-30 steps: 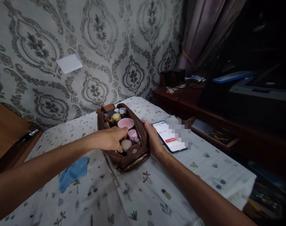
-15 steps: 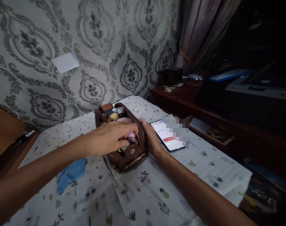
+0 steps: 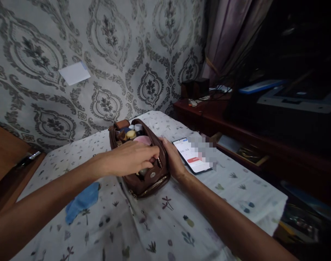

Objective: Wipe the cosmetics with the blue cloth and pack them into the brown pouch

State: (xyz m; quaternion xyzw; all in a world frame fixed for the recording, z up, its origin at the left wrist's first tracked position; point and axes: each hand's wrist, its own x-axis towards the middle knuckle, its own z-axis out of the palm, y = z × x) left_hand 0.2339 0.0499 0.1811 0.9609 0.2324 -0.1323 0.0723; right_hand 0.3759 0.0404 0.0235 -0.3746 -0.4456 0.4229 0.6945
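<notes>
A brown leather bag [image 3: 162, 171] with a brass zipper lies unzipped on a printed white cloth [image 3: 203, 224]. My left hand [image 3: 133, 156] reaches over its opening from the left, fingers pinched down among the contents; what they hold, if anything, is hidden. Around the outer right side of the bag is my right hand [image 3: 175, 159], gripping it near the rim. Inside the bag show a pink round item [image 3: 142, 140], a yellow round lid [image 3: 131, 134], a white-capped jar [image 3: 138, 127] and other small things. The near end has a flap with a metal snap [image 3: 152, 174].
Right of the bag lies a phone [image 3: 191, 167] with its screen lit. A blue cloth [image 3: 83, 203] is to the left. Beyond the right edge stands a dark red desk [image 3: 209, 115] with a partly open drawer [image 3: 259, 162]. Patterned wallpaper [image 3: 108, 65] covers the wall behind.
My left fingers have closed a little more and dipped lower into the bag's near end, covering the small light pink item seen there before. My right hand stays on the bag.
</notes>
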